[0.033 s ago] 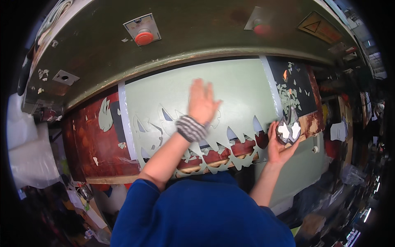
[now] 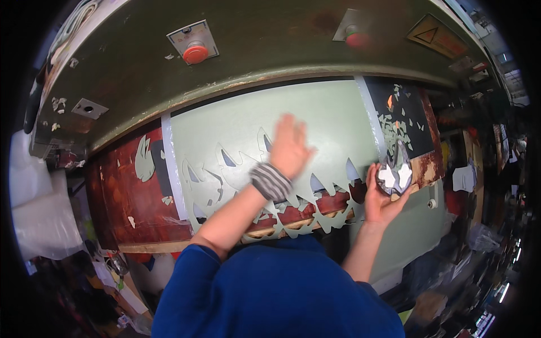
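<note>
Green in a pale shade, a broad smooth sheet (image 2: 220, 112) lay across the scuffed, dark red worktop (image 2: 135, 211), below the dark green metal front (image 2: 270, 42) of a machine with two round red push buttons. Its far half was smooth and whole; the near part had been cut through, with pointed openings on the left and a jagged, torn-looking lattice along the near edge, where dark red showed between the strips. Judged by that, a good share of the near side was done, while the wide band at the back was left uncut. How many finished shapes had come out could not be told, though one pale green, leaf-like cut piece (image 2: 145, 162) lay apart on the left

Left hand (image 2: 290, 147), above a grey-and-white striped fabric cuff (image 2: 271, 181), was spread palm down over the middle of the sheet, its fingers released and holding nothing; motion blur hid whether the palm touched the surface. Right hand (image 2: 378, 204) had its fingers curled around the sides of a pointed, metal-edged form with white patches (image 2: 404, 177), grasping it at the right end, just beyond the whitish strip (image 2: 369, 115) on the sheet's right edge. Past that form, small pale green scraps (image 2: 394, 134) and a few orange bits were strewn over a black flat mat (image 2: 421, 143)
</note>
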Motion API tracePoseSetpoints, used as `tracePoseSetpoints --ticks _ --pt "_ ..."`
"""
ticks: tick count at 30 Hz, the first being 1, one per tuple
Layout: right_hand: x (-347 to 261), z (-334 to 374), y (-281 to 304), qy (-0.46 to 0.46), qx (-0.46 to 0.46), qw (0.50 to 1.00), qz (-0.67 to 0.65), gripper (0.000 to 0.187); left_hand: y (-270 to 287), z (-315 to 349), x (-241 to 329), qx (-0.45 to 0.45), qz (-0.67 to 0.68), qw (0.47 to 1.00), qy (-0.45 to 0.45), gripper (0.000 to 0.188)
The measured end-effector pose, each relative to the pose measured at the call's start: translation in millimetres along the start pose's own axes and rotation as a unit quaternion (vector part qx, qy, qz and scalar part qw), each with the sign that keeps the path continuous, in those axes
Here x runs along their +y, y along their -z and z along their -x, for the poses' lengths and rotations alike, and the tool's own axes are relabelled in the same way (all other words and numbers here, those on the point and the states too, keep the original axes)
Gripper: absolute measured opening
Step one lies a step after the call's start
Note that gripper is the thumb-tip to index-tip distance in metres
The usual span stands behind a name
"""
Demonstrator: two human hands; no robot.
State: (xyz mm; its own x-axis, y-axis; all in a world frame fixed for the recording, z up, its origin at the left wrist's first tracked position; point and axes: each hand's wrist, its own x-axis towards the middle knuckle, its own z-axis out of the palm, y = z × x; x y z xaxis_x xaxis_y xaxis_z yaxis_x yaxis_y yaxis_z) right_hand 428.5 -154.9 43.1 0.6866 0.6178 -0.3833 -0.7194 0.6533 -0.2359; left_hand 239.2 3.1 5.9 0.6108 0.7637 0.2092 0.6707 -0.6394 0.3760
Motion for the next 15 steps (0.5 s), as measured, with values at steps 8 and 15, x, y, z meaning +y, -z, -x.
tracePoseSetpoints --ticks 8,15 --pt "69 -21 -10 0.102 -0.295 0.761 0.569 0.076 15 82 46 -0.205 0.476 0.839 -0.163 0.017" --pt "98 -38 -4 0.249 -0.415 0.44 0.756 0.102 94 139 -77 0.103 0.251 0.954 0.13 0.015"
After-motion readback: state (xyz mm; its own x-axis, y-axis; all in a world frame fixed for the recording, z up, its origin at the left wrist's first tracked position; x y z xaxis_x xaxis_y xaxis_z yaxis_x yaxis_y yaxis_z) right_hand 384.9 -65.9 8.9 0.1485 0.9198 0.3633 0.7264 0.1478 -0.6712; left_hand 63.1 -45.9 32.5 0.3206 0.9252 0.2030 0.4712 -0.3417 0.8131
